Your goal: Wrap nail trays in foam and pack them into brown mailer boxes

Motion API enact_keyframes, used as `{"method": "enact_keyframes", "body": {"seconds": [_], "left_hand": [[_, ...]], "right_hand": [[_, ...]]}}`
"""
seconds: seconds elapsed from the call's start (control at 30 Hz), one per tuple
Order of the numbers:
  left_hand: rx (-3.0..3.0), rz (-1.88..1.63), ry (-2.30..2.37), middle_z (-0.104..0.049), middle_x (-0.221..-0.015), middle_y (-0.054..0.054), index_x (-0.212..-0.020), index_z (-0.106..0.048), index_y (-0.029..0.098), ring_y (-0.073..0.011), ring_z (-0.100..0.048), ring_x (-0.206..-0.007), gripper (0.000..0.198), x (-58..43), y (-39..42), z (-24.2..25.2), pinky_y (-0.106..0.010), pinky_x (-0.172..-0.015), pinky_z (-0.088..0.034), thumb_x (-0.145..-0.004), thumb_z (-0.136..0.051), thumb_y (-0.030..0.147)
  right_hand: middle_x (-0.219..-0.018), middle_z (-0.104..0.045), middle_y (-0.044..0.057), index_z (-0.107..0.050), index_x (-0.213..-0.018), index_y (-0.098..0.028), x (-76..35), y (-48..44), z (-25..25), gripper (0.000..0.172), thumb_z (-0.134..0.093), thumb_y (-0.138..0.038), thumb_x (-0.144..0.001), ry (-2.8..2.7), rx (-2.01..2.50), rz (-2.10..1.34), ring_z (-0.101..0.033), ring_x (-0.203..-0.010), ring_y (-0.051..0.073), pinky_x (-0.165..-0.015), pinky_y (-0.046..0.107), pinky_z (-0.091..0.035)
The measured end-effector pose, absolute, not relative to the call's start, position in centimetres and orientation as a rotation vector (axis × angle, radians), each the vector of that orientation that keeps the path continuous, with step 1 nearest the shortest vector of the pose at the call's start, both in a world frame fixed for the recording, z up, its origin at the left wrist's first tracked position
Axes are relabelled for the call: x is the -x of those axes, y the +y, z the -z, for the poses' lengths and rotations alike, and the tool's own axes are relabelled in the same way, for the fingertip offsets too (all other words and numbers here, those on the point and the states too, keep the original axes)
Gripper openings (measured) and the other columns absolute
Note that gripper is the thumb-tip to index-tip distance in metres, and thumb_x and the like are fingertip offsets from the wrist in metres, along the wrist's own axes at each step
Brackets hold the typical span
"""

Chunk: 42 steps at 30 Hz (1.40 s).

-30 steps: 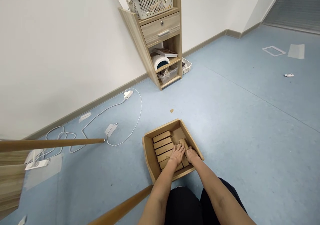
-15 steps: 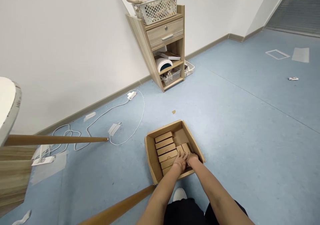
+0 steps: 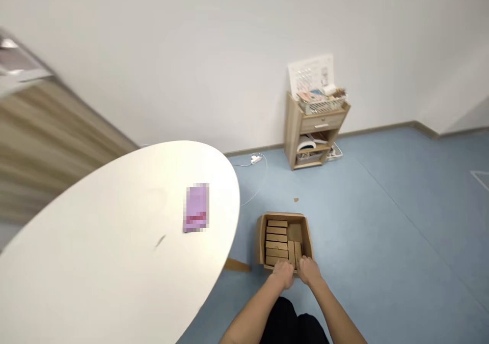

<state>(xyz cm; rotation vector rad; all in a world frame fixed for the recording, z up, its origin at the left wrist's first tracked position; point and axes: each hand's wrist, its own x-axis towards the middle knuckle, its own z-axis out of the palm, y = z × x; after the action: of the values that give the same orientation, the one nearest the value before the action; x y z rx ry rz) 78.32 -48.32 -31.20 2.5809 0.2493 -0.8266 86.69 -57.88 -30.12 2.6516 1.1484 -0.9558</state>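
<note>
- Left hand [image 3: 283, 275] and right hand [image 3: 308, 270] reach side by side into the near end of an open cardboard box [image 3: 261, 243], forearms stretching out from the person's black trousers [image 3: 290, 324].
- Fingers of both hands [image 3: 286, 267] curve downward, close together at the near end of the box; their tips are hidden, so whether they grip anything cannot be told.
- Two upright kraft cartons [image 3: 294, 252] stand just ahead of the right hand, inside the box toward its right side.
- Small kraft cartons [image 3: 277, 242] lie stacked in neat rows along the box's left side, beside a bare cardboard panel [image 3: 294, 233] at the far right corner.
- A white round table [image 3: 114, 237] looms at left, just beside the box, on a wooden leg [image 3: 237, 265], with a blurred purple packet [image 3: 196, 209] lying on its top.
- A cardboard scrap [image 3: 296, 199] sits on the blue floor [image 3: 397, 222] beyond the box.
- A white plug adapter [image 3: 255, 159] trails a thin cable along the far wall.
- Against that wall stands a light-wood bedside cabinet [image 3: 293, 135], topped by a wire basket [image 3: 323, 105] of assorted items, below a paper notice [image 3: 310, 77].
</note>
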Motion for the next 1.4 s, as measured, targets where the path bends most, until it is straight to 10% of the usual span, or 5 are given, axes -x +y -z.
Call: {"method": "enact_keyframes", "body": {"seconds": [0.4, 1.07, 1.4], "left_hand": [[-2.315, -0.053, 0.804, -0.056, -0.131, -0.009, -0.127, -0.054, 0.021, -0.0219, -0.053, -0.12, 0.039, -61.1, -45.1, 1.1, -0.036, -0.105, -0.044, -0.089, -0.043, 0.018], [-1.837, -0.479, 1.847, -0.06, -0.128, -0.007, -0.126, -0.057, 0.021, -0.0206, -0.056, -0.118, 0.037, -9.8, -42.5, -4.5, -0.037, -0.104, -0.044, -0.092, -0.043, 0.019], [-1.986, -0.605, 1.746, -0.062, -0.123, -0.008, -0.124, -0.058, 0.02, -0.0219, -0.058, -0.115, 0.036, -0.2, -31.9, -5.9, -0.037, -0.101, -0.046, -0.092, -0.042, 0.02]], "right_hand": [[-0.119, -0.063, 0.011, -0.06, -0.12, -0.019, -78.4, -53.3, 3.2, 0.037, -0.038, -0.018, -0.09, 1.832, -2.534, 0.823, -0.06, -0.11, 0.021, -0.091, 0.027, -0.044], [-0.125, -0.059, 0.011, -0.059, -0.123, -0.017, -32.0, -32.6, -5.0, 0.036, -0.041, -0.022, -0.092, 2.731, -1.569, 0.648, -0.058, -0.113, 0.022, -0.09, 0.028, -0.044], [-0.117, -0.063, 0.011, -0.064, -0.116, -0.016, -20.3, -23.8, -7.7, 0.031, -0.047, -0.025, -0.092, 2.7, -1.549, 0.55, -0.06, -0.108, 0.022, -0.091, 0.028, -0.042]]}}
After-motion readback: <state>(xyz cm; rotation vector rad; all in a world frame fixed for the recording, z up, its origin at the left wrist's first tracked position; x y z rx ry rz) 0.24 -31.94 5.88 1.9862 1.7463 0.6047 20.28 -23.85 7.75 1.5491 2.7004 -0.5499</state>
